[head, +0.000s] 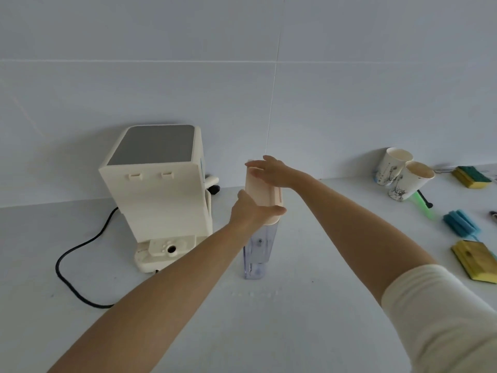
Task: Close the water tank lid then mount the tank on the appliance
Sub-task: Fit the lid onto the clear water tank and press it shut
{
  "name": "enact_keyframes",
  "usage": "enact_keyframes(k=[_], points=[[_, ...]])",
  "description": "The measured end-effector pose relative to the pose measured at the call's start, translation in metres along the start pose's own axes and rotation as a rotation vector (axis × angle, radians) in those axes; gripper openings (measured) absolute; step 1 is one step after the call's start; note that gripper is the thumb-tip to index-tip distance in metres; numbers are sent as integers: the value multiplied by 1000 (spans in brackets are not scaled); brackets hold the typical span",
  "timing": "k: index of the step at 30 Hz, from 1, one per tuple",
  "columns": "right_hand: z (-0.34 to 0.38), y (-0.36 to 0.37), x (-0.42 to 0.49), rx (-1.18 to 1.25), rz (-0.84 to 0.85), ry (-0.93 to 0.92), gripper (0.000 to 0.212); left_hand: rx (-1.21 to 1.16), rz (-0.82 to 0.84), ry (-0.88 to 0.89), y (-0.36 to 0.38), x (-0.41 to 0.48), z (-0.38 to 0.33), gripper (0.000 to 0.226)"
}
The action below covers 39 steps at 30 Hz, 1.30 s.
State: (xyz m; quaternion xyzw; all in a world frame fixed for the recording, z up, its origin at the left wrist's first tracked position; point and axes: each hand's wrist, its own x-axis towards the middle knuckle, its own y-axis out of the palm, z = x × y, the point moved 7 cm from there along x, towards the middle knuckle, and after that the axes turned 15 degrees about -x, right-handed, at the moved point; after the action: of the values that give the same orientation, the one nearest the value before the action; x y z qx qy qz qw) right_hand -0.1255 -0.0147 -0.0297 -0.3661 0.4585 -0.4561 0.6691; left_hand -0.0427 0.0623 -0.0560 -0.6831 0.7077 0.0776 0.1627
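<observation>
A clear water tank [258,244] stands upright on the white counter, right of the cream appliance [158,189]. Its pale pink lid [265,192] lies flat on top of the tank. My left hand [251,210] grips the near end of the lid and the tank's top edge, with the thumb stretched across the front. My right hand [271,169] rests flat on the far part of the lid, fingers spread. The appliance shows its back, with two slots near the top and a base socket [171,249] at the bottom.
A black power cord [78,254] loops on the counter left of the appliance. At the right stand two paper cups [403,173], yellow-green sponges [473,177], a blue sponge [461,222] and another yellow sponge [474,261]. A tiled wall runs behind.
</observation>
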Motion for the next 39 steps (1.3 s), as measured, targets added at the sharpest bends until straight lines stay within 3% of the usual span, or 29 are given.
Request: enact_keyframes(k=[11,20,29,35,39], points=[[0,7,1,-127,-19,23,45,235,-98,125,-1,-1,0,85],[-12,0,1,-213,-41,21,45,315,-12,105,-7,8,-4,77],[-49,-5,-11,-110,-70,87,51,535,209,143,-27,17,-25,81],[-65,-1,-26,16,-105,82,60,630,279,203,-40,31,-37,61],[-76,4,-39,142,-135,125,63,657,266,231,-51,44,-41,79]])
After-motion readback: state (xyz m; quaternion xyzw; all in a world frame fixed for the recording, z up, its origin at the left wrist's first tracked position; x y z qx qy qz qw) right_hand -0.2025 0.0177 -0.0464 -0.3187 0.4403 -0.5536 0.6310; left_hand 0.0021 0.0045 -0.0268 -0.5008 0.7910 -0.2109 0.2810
